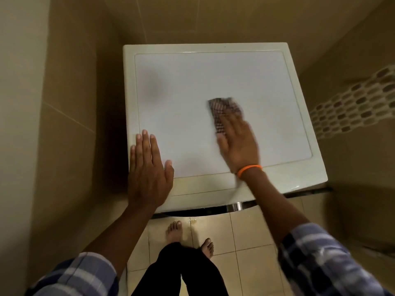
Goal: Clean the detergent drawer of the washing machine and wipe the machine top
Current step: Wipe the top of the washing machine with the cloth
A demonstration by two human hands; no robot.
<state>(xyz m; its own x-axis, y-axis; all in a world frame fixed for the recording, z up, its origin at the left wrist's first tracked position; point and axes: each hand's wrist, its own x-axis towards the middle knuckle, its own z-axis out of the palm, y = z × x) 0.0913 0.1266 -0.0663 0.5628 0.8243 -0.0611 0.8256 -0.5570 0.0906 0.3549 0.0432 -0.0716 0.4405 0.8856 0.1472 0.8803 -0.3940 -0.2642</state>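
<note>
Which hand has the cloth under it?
The right hand, the one with the orange wristband, presses the checked cloth on the machine top. The left hand lies flat, bare.

Dim warm light, motion-blurred right hand [237, 144], wide-angle edge warp

A: What kind of room is this?
B: Looks like a home bathroom or laundry nook: glossy beige wall tiles [70, 82], a mosaic tile strip [354, 103], a white washing machine [213, 82], bare feet [174, 231] on floor tiles.
</note>
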